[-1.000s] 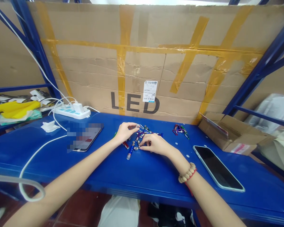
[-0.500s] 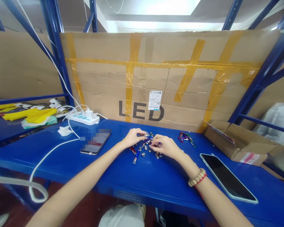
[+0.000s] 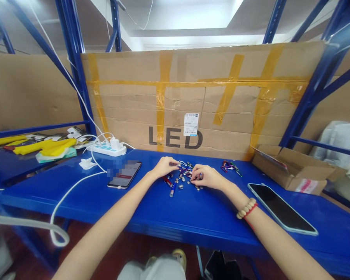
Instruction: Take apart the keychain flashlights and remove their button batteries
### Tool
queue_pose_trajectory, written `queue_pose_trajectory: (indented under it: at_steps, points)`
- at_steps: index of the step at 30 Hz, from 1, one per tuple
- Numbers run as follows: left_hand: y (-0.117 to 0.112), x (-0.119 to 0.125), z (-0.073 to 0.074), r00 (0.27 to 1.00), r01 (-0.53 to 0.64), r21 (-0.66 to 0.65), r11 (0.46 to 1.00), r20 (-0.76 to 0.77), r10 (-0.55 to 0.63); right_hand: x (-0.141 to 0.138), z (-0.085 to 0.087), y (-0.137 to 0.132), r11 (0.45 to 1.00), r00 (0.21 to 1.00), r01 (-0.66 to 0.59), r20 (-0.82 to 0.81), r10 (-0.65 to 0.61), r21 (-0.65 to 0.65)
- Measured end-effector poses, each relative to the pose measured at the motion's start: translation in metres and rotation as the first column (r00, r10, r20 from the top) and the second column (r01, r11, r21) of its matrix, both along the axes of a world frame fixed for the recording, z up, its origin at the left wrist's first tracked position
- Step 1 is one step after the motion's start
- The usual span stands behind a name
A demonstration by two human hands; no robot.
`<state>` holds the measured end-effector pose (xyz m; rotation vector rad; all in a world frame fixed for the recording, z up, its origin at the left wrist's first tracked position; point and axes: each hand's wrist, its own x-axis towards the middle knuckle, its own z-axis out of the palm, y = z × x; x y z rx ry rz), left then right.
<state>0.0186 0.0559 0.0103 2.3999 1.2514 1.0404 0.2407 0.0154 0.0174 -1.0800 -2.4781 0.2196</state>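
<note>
Between my hands lies a loose pile of small silver discs [image 3: 180, 186], like button cells, and slim coloured metal tubes. A blue tube [image 3: 172, 189] with a silver end points toward me, and a red tube [image 3: 167, 181] rests by my left wrist. My left hand [image 3: 165, 167] is closed in a pinch at the pile's left edge; what its fingertips hold is too small to name. On the right side of the pile, my right hand [image 3: 207, 177] has its thumb and fingers pinched together, their contents hidden. Beyond it sits a small cluster of purple, red and green clips [image 3: 231, 167].
A phone [image 3: 125, 175] lies on the left of the blue table [image 3: 151, 217], near a white power strip [image 3: 107, 148] and its cables. To the right are a larger dark-screened phone [image 3: 282, 210] and an open cardboard box [image 3: 297, 171]. A cardboard sheet [image 3: 128, 109] stands behind.
My hands have parted slightly over the pile, the fingertips farther from each other. The head view has shifted a little, so the surroundings sit differently in it.
</note>
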Motion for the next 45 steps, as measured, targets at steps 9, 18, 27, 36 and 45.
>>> queue_pose_trajectory:
  at_steps: [9,18,27,36,45]
  points:
    - [-0.008,0.003,0.009,0.997,0.033,-0.028,0.999,0.067,-0.031,-0.005,-0.006,0.007,0.997,0.996,-0.016,0.090,0.009,0.077]
    - [-0.016,0.011,0.009,0.976,0.171,-0.076,0.982,0.148,-0.158,-0.011,-0.004,0.006,0.985,0.996,0.068,-0.071,-0.057,0.160]
    - [-0.022,0.026,0.004,0.960,0.246,-0.114,0.963,0.168,-0.225,-0.015,-0.008,0.010,0.926,0.901,0.044,-0.415,0.125,0.374]
    - [-0.020,0.024,0.003,0.966,0.176,-0.135,0.975,0.213,-0.145,-0.018,-0.005,0.005,0.962,0.912,0.033,-0.402,0.082,0.272]
    - [-0.015,0.015,0.010,0.942,-0.026,-0.104,0.994,0.332,0.059,0.000,0.005,0.009,0.908,0.870,0.384,-0.394,-0.296,0.166]
